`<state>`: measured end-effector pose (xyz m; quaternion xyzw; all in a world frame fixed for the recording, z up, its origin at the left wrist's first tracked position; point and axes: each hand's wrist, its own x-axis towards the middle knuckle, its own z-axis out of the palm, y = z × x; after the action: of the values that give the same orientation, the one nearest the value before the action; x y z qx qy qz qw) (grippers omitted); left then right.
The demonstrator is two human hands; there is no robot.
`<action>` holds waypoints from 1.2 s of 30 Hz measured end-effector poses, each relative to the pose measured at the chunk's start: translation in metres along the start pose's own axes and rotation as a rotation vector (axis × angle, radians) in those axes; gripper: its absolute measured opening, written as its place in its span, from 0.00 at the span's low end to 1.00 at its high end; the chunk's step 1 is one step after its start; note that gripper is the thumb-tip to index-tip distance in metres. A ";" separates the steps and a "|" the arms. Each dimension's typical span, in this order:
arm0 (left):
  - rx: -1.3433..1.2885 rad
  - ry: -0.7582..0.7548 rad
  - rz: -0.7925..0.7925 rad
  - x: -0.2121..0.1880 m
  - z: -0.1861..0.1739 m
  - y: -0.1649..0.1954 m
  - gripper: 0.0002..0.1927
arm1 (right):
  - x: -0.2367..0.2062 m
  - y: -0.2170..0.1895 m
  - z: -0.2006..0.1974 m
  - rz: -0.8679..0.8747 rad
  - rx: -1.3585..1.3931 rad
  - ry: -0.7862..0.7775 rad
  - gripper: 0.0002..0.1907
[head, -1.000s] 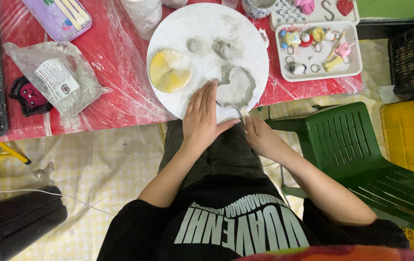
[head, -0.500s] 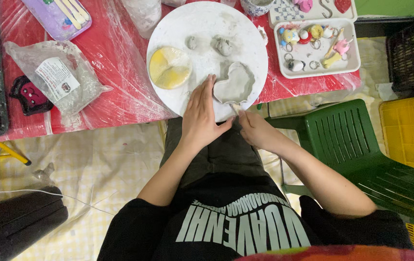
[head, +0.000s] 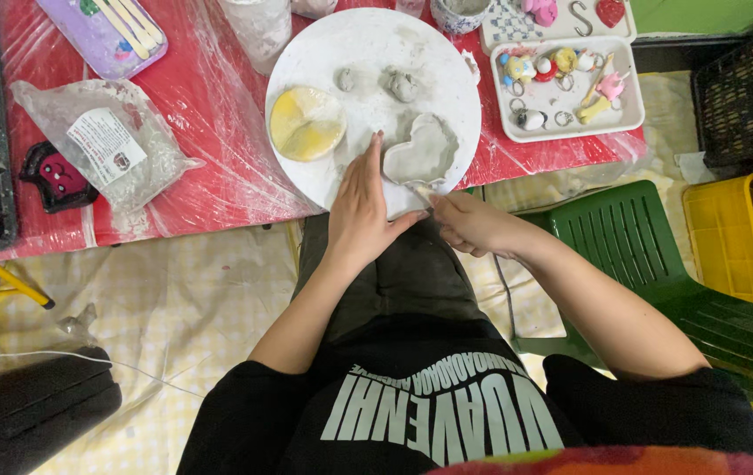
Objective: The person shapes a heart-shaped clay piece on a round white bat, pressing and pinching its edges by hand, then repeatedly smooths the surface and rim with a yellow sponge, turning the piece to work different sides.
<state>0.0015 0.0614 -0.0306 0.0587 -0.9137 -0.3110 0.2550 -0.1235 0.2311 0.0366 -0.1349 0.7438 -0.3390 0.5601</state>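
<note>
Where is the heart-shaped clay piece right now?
In the head view, the heart-shaped clay piece lies on the white round board's near-right edge, between the left hand and right hand.

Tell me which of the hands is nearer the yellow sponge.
Left. The left hand lies just beside the yellow sponge; the right hand sits beyond the heart-shaped clay.
</note>
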 end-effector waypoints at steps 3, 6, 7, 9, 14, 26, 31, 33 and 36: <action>0.003 0.046 0.072 -0.001 0.003 0.004 0.67 | 0.002 -0.005 0.004 -0.011 0.051 -0.032 0.21; -0.033 0.119 0.067 -0.002 0.005 0.011 0.67 | 0.007 -0.011 0.020 -0.012 0.074 -0.017 0.21; -0.026 0.138 0.065 -0.001 0.004 0.013 0.67 | 0.009 -0.013 0.026 -0.002 0.090 0.006 0.21; -0.012 0.176 0.053 0.000 0.002 0.017 0.68 | 0.006 -0.014 0.031 -0.001 0.142 0.001 0.21; -0.314 -0.049 0.027 0.002 -0.026 0.007 0.73 | -0.013 -0.004 0.033 0.073 0.358 -0.261 0.21; -0.270 -0.114 0.071 0.022 -0.053 -0.010 0.63 | -0.008 0.029 -0.062 -0.624 -0.437 0.608 0.17; -0.189 -0.141 0.083 0.029 -0.052 -0.013 0.58 | 0.014 0.003 -0.059 -0.665 -0.890 0.873 0.13; -0.190 -0.125 0.092 0.030 -0.052 -0.014 0.57 | 0.008 -0.007 -0.056 -0.681 -0.922 0.920 0.26; -0.207 -0.158 0.057 0.030 -0.053 -0.016 0.57 | -0.004 -0.023 -0.055 -0.893 -0.936 0.748 0.39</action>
<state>0.0014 0.0122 0.0092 -0.0184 -0.8953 -0.3998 0.1956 -0.1776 0.2359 0.0625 -0.5241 0.8257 -0.2056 -0.0370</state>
